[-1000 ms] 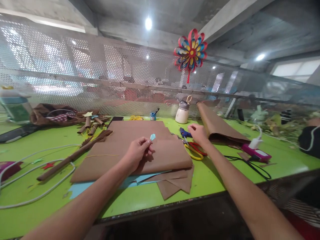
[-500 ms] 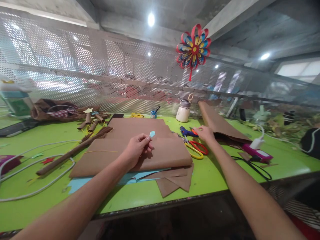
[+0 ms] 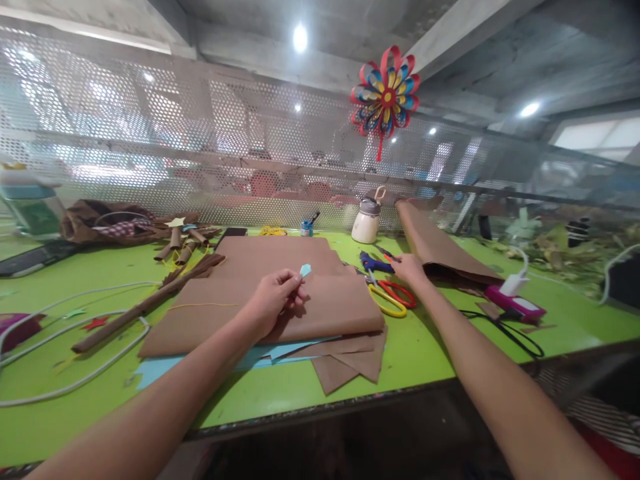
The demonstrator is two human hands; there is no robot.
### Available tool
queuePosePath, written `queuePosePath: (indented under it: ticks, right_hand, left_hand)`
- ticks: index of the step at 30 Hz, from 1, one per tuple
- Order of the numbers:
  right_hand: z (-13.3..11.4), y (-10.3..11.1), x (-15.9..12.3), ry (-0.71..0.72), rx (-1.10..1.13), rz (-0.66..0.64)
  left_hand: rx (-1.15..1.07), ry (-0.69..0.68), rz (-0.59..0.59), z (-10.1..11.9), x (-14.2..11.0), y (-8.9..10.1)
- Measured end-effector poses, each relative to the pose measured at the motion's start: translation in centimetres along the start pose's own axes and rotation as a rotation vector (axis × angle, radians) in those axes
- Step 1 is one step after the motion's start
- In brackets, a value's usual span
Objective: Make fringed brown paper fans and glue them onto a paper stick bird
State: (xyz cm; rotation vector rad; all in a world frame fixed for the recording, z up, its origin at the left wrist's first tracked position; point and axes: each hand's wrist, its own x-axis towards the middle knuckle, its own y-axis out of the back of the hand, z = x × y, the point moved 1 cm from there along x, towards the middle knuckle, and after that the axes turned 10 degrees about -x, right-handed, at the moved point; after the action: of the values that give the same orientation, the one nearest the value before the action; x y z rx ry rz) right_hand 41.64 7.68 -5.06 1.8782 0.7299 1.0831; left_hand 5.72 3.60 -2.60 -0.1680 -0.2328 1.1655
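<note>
My left hand [image 3: 280,293] is above the folded brown paper [image 3: 325,310], thumb and fingertips pinching a small light-blue paper piece [image 3: 305,270]. To the right, my right hand [image 3: 410,268] is closed around a slim tool [image 3: 387,255] with a dark pointed end and some orange on it; its exact kind is unclear. Just left of these fingers lies a blue glue gun [image 3: 376,263]. Nearer to me are scissors with one yellow and one red handle [image 3: 393,308], resting partly against the brown paper. Light-blue sheets [image 3: 250,360] stick out under the brown paper.
A cream bottle [image 3: 366,223] and a small blue jar [image 3: 307,228] stand at the back. Rolled brown paper [image 3: 145,307] and a white cable [image 3: 75,387] lie left. At right are a large folded brown sheet [image 3: 440,243] and a purple power strip [image 3: 517,305].
My right hand has closed on the slim tool and raised its dark end slightly above the glue gun. My left hand stays nearly still with the blue paper piece.
</note>
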Motion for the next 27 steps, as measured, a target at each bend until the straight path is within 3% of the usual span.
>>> queuePosePath:
  ticks: [10,14,18,24,27]
  right_hand:
    - [-0.3,1.5,-0.9,-0.133,-0.174,0.045]
    - [-0.9,2.1,-1.5,-0.114,-0.231,0.04]
    - [-2.2,3.4,-2.0,0.0,-0.267,0.023]
    - [-3.7,4.4,-3.9,0.321,-0.243,-0.256]
    - [-3.4,4.8,-5.7,0.435,-0.213,-0.325]
  left_hand:
    - [0.014,-0.006,-0.019,-0.1,-0.1,0.0]
    - [0.008,-0.002,-0.017,0.0,-0.2,-0.2]
    - [0.001,-0.001,-0.02,-0.1,0.0,0.0]
    - [0.008,-0.028,0.009,-0.8,0.2,0.4]
    - [-0.017,-0.051,0.028,-1.0,0.1,0.5]
